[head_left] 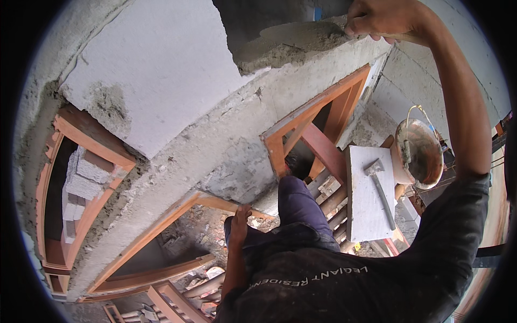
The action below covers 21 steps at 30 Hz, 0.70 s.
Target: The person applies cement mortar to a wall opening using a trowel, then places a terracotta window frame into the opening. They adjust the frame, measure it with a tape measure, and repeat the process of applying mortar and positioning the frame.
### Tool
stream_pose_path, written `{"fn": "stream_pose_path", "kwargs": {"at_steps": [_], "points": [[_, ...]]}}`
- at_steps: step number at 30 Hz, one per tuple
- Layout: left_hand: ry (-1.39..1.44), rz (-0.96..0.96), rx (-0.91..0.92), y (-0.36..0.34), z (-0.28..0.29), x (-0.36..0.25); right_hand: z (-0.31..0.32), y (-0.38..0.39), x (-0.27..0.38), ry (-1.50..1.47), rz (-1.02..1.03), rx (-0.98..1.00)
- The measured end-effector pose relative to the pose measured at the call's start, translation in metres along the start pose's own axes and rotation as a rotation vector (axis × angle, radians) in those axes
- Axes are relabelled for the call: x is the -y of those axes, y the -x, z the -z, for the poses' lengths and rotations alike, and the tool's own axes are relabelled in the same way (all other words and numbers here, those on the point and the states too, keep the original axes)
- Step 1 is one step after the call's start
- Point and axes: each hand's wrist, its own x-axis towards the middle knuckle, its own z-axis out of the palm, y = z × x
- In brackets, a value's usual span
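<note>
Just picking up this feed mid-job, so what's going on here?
A person's right hand is raised at the end of a bed of gray mortar, next to a large white block in the wall; whether it grips anything is unclear. The left hand is low, by an orange wooden frame. A hammer lies on a white slab beside a bucket.

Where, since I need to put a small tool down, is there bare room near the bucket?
On the white slab, the broad strip between the hammer and the slab's left edge is bare. Only a narrower strip shows to the hammer's right, with the bucket close by. It is crowded farther off, where mortar runs up to the right hand.
</note>
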Motion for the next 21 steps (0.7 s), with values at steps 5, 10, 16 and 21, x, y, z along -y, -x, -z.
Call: {"fn": "stream_pose_path", "kwargs": {"at_steps": [5,10,16,21], "points": [[0.005,0.002,-0.01,0.01,0.011,0.01,-0.002,0.01,-0.005,-0.11,0.03,-0.045],[-0.006,0.0,-0.075,0.016,0.02,0.01,-0.001,0.007,-0.005,-0.11,0.093,-0.009],[-0.012,0.025,-0.165,0.032,0.052,0.031,-0.035,0.002,-0.089,0.054,-0.257,-0.319],[0.012,0.036,-0.282,0.045,0.091,0.079,-0.094,0.088,-0.163,-0.179,-0.367,-0.361]]}}
